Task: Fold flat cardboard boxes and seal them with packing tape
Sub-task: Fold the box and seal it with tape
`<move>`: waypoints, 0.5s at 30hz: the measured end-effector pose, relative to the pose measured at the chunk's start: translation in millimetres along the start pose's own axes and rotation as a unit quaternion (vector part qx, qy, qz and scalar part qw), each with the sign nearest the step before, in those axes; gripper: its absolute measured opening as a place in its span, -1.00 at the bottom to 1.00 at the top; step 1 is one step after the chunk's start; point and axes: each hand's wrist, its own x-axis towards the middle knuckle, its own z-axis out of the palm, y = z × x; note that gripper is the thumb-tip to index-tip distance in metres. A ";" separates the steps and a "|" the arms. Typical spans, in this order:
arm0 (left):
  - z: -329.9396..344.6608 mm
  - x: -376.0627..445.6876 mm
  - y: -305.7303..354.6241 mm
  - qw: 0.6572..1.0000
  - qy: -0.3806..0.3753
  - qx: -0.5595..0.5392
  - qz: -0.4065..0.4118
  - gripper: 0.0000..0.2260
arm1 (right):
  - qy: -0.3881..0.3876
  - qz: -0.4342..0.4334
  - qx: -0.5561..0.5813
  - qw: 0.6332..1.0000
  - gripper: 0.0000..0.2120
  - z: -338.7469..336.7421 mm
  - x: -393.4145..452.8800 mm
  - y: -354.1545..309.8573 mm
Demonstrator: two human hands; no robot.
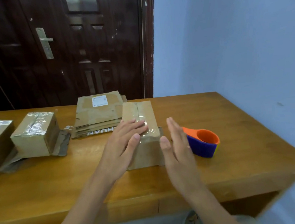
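Left hand presses taped box; right hand hovers beside tape dispenser.

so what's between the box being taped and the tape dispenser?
The right hand, open and edge-on, stands between the box and the orange-and-purple tape dispenser in the head view; the left hand presses the box top.

White capitals "HUAN", upside down and partly covered, run along the near edge of the flat cardboard stack. The white label toward its 12 o'clock end bears print too small to read.
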 end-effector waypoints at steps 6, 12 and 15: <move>3.9 -7.3 11.2 0.991 0.015 -0.128 -0.049 -0.51 | 0.001 0.060 0.235 0.970 -0.40 48.7 -15.9 -20.1; 12.5 -19.9 12.2 0.929 0.047 -0.341 -0.135 -0.50 | -0.004 0.055 0.265 0.963 -0.42 50.6 -11.8 -5.1; 8.2 -12.9 -29.9 0.978 -0.026 -0.180 -0.103 -0.44 | 0.005 0.017 0.209 0.978 -0.50 40.3 -6.4 9.3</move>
